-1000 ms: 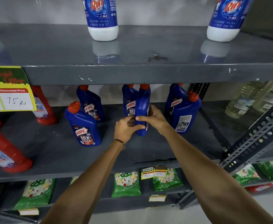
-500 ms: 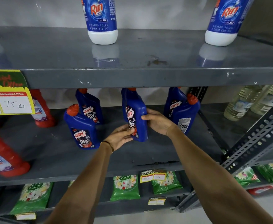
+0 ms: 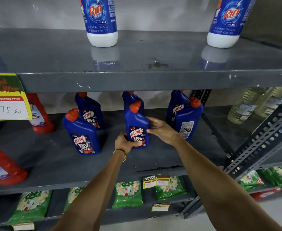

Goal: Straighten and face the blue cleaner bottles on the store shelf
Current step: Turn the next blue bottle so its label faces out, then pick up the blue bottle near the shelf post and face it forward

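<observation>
Blue centre bottle [image 3: 137,129] stands upright on the middle shelf [image 3: 153,170] at 12 o'clock, red cap on top. Left hand [image 3: 124,141] wraps its fingers around the base; right hand [image 3: 162,130] presses closed fingers on the side. Rotate by small increments until the label squares to the aisle, then align with the neighbour bottle [image 3: 82,135] at 10 o'clock. Label reads "HARPIC", "POWER PLUS", "10X". Rightmost front bottle [image 3: 187,120] at 1 o'clock shows its back panel. Price tag [image 3: 8,107] reads "Discounted Price", "75". Upper bottles [image 3: 102,22] read "Rin".
</observation>
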Demonstrator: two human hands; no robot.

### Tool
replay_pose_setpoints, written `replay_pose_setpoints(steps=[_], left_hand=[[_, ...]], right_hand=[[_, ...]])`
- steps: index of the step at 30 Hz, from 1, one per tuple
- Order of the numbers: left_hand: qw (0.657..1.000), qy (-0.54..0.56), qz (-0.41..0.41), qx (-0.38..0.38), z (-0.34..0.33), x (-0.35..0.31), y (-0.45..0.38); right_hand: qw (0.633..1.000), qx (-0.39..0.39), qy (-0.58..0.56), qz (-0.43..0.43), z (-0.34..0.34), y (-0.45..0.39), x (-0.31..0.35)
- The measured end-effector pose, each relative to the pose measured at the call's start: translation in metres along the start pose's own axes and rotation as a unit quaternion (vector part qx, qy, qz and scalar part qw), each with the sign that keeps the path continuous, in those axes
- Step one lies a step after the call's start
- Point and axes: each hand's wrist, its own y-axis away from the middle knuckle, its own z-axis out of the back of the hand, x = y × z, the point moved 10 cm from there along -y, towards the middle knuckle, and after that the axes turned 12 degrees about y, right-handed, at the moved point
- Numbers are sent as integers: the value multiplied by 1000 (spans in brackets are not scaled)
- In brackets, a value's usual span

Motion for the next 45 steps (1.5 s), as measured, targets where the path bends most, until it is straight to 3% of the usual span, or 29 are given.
replay_pose_setpoints(steps=[11, 16, 20, 25, 30, 38, 45], left_hand=[[1000, 14, 3, -7, -4, 4, 12], [999, -14, 26, -45, 3, 15, 21], [997, 23, 56, -55, -6, 27, 40], [996, 63, 55, -12, -45, 24, 55], [998, 19, 21, 61, -94, 1, 55], [995, 40, -27, 91, -151, -54, 33], [988, -50, -79, 124, -191, -80, 10]], right_hand=[[999, -29, 20, -9, 6, 10, -12], [982, -175, 20, -71, 35, 29, -34], [949, -297, -20, -101, 60, 61, -61], [914, -381, -37, -131, 80, 103, -84], [890, -437, -21, -126, 125, 130, -83], [919, -381, -28, -99, 184, 104, -76], [968, -248, 41, -10, 196, 64, -63]])
